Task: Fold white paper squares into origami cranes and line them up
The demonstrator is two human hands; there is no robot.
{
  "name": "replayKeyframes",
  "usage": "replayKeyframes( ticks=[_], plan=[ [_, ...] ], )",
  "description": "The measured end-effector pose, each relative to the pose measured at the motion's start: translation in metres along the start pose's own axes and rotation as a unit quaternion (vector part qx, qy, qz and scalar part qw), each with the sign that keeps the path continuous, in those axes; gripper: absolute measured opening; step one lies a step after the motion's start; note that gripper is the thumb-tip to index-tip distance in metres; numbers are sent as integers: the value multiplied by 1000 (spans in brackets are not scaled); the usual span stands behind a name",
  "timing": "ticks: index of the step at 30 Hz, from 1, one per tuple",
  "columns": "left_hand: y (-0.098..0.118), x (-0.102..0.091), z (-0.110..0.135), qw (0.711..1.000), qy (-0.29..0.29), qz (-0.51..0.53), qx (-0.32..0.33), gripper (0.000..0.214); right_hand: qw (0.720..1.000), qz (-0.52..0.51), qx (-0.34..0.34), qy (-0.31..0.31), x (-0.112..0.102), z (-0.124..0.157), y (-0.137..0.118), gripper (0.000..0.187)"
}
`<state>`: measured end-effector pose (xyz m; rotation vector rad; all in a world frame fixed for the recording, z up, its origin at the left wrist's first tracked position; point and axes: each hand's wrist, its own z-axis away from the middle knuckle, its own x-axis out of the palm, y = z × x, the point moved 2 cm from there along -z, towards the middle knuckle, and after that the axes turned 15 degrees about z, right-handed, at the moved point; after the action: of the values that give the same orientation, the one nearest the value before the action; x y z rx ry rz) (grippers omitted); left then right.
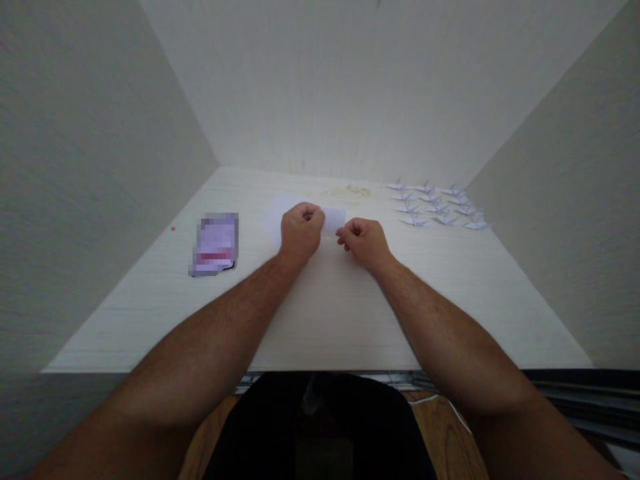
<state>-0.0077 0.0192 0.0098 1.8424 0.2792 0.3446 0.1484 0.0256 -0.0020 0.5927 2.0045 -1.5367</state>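
A small white sheet of paper (334, 220) spans the gap between my two hands above the table. My left hand (303, 230) is closed on its left part, thumb and curled fingers covering that side. At the lower right corner, the thumb and fingertips of my right hand (366, 241) are pinched together on the paper's edge. Part of the sheet is hidden by my left hand, so its full shape does not show.
Folded paper cranes (430, 199), several in rows, stand at the back right of the white table (330, 320). A phone-like object (216, 243), pixelated, lies to the left. A small orange dot (173, 229) marks the left edge. Walls enclose the back and both sides.
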Motion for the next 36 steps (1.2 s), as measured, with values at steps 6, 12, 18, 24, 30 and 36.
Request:
replayKeyframes(
  ticks=[6, 12, 18, 24, 30, 36],
  plan=[
    [-1, 1, 1, 999, -5, 29, -18, 7, 999, -45, 11, -1, 2, -1, 0, 19],
    [-11, 4, 0, 993, -51, 95, -56, 8, 986, -143, 34, 77, -1, 0, 1, 17],
    [-9, 4, 1, 981, -103, 134, -93, 7, 987, -88, 6, 133, -6, 2, 2, 14],
    [-5, 5, 3, 968, -206, 126, -70, 19, 992, 28, -83, 87, -3, 8, -5, 22],
    [-10, 5, 4, 961, -198, 153, -113, 16, 980, 110, -130, 107, -2, 9, -5, 24],
    [-7, 5, 3, 970, -178, 114, -118, 11, 974, 130, -151, 104, -2, 10, -6, 23]
  ],
)
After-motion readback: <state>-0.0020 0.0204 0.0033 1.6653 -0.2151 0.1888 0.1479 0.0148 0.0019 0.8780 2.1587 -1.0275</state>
